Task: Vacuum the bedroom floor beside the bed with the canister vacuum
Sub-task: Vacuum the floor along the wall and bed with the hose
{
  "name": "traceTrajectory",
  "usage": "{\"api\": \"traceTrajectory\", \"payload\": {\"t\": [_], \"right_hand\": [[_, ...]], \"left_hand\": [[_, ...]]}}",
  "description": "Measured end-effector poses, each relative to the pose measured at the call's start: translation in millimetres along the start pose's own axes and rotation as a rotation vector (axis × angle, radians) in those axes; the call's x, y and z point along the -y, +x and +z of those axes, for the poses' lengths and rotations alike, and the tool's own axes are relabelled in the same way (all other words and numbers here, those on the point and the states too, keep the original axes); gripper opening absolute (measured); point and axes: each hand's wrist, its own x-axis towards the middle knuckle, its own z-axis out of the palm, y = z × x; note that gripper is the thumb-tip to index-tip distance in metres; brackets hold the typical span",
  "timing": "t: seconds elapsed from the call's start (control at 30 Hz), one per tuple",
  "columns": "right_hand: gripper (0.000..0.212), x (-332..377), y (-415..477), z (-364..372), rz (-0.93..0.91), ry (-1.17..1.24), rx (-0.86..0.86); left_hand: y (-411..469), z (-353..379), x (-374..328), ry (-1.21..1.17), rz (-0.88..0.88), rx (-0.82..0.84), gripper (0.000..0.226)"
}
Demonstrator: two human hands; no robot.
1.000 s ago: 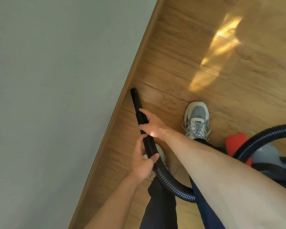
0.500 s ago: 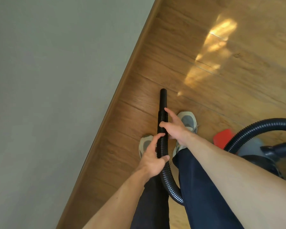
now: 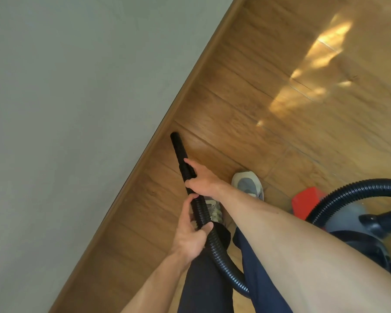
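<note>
A black ribbed vacuum hose [image 3: 215, 249] runs up from between my legs and ends in a smooth black nozzle [image 3: 177, 146] whose tip sits close to the wooden baseboard [image 3: 158, 136]. My right hand [image 3: 201, 179] grips the hose just behind the nozzle. My left hand [image 3: 190, 236] holds the ribbed hose lower down. The red and grey canister vacuum [image 3: 345, 220] stands on the wood floor [image 3: 280, 132] at the right, behind my right arm, its hose looping over it.
A pale grey-green wall [image 3: 66, 109] fills the left half of the view, meeting the floor along a diagonal line. My grey and white shoes [image 3: 248, 184] stand just right of the hose. Sunlight patches [image 3: 314, 64] lie on the planks at upper right.
The nozzle has swung left from the open planks back toward the baseboard. My feet have shifted, and both hands keep their grip on the hose.
</note>
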Motion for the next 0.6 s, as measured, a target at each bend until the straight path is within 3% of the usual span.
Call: {"api": "traceTrajectory", "payload": {"t": [0.33,0.6], "right_hand": [[0.076,-24,-9,-36,-0.021,0.086,-0.086],[0.075,-46,-19,-28,-0.008,0.177,-0.160]], "left_hand": [[7,24,-5,0.073,0.062,0.035,0.073],[-1,25,5,0.113,0.042,0.053,0.085]]}}
